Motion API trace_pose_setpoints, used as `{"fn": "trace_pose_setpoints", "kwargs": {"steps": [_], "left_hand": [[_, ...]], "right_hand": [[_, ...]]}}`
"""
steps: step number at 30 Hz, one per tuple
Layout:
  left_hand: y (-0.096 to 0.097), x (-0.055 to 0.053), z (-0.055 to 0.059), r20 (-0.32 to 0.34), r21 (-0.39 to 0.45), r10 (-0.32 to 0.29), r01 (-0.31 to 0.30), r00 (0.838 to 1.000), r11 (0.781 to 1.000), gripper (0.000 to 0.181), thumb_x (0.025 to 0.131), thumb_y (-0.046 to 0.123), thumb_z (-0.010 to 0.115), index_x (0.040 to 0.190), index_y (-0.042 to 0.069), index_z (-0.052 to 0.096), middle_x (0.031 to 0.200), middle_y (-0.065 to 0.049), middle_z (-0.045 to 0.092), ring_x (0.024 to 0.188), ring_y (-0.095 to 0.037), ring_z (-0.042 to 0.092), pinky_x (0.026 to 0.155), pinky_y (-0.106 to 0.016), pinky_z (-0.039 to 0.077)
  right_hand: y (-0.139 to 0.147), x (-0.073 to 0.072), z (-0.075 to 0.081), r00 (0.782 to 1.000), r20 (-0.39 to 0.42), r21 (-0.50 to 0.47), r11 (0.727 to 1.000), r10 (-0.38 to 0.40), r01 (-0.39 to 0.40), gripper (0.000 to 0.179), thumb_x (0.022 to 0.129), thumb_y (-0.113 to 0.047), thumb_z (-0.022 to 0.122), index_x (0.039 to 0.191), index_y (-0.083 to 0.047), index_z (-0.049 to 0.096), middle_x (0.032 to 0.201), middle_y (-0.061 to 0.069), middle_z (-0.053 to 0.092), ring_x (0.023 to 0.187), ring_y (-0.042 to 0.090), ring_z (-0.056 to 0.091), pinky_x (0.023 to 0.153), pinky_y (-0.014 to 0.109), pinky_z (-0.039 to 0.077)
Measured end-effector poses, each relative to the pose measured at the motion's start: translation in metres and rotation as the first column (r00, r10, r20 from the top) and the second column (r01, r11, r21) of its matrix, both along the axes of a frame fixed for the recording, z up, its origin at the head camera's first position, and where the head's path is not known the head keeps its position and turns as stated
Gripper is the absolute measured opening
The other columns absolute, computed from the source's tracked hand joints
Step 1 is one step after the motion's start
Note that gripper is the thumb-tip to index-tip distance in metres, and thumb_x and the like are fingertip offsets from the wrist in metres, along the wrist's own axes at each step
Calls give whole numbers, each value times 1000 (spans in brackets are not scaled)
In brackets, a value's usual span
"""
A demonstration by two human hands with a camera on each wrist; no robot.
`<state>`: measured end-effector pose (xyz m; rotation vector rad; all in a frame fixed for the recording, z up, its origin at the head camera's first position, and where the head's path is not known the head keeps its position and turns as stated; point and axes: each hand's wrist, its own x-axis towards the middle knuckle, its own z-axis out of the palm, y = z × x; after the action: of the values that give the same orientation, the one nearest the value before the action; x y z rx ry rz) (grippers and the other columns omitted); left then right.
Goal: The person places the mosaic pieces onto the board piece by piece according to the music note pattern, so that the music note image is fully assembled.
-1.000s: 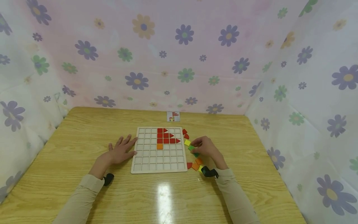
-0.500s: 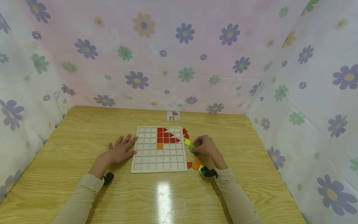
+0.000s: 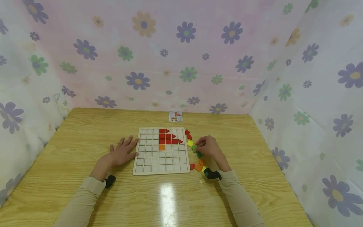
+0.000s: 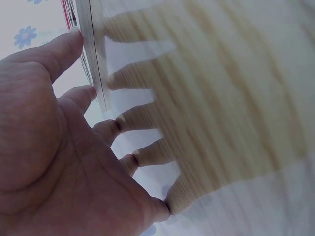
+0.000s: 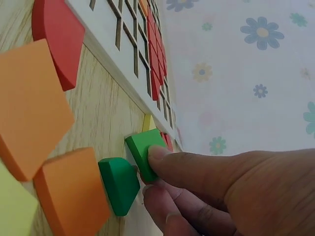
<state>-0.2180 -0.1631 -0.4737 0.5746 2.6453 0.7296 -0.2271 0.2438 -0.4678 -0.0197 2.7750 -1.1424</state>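
My right hand (image 3: 209, 147) pinches a green square tile (image 5: 146, 143) between thumb and fingers, just right of the board. Below that tile lies a dark green rounded piece (image 5: 119, 184), close to the fingers. The white gridded board (image 3: 147, 163) holds red squares and red triangles (image 3: 180, 142) in its upper rows, plus one orange square (image 3: 162, 147) beneath them. My left hand (image 3: 121, 154) lies with fingers spread at the board's left edge. In the left wrist view, the thumb and a finger of the left hand (image 4: 64, 128) touch that edge.
Right of the board lie a yellow tile (image 3: 190, 143), red curved pieces (image 3: 189, 136), orange tiles (image 3: 198, 166) and a red piece (image 3: 192, 166). A small printed card (image 3: 175, 116) lies behind the board, near the flowered cloth (image 3: 153, 56).
The right-hand fingers have closed in on the green square tile, which has turned and shifted slightly. More of the dark green piece shows beneath it. The left hand stays in place.
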Motion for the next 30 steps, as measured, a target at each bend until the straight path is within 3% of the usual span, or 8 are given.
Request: {"fn": "trace_pose_setpoints", "kwargs": {"steps": [10, 19, 25, 30], "left_hand": [[1, 0, 0, 6, 0, 4, -4, 1000, 1000, 71, 106, 41, 52, 163, 9, 22, 168, -25, 5, 151, -55, -5, 104, -85, -8], [1, 0, 0, -2, -7, 3, -3, 1000, 1000, 71, 106, 42, 51, 163, 9, 22, 168, -26, 5, 151, -56, -4, 104, -86, -7], [-2, -1, -3, -1, -1, 0, 0, 1000, 1000, 72, 106, 42, 51, 163, 10, 22, 168, -25, 5, 151, -56, -4, 104, -85, -8], [-3, -1, -3, -1, 1, 0, 0, 1000, 1000, 72, 106, 42, 52, 163, 10, 22, 169, -25, 5, 151, -56, -5, 103, -85, -8]], "right_hand": [[-4, 5, -2, 998, -53, -35, 999, 28, -30, 14, 92, -7, 73, 103, 0, 78, 93, 12, 73, 82, 21, 66, 68, 30, 55], [-17, 6, -11, 991, -126, -185, 980, 46, -70, 11, 91, -8, 75, 97, 1, 78, 88, 11, 75, 76, 16, 67, 64, 26, 54], [-32, 11, -15, 984, -127, -269, 951, 126, -156, 11, 90, -11, 78, 94, -1, 78, 88, 9, 75, 76, 14, 68, 70, 26, 56], [-46, 14, -17, 974, -121, -274, 936, 193, -220, 10, 90, -12, 79, 93, -3, 79, 91, 8, 75, 76, 12, 65, 70, 25, 54]]}}
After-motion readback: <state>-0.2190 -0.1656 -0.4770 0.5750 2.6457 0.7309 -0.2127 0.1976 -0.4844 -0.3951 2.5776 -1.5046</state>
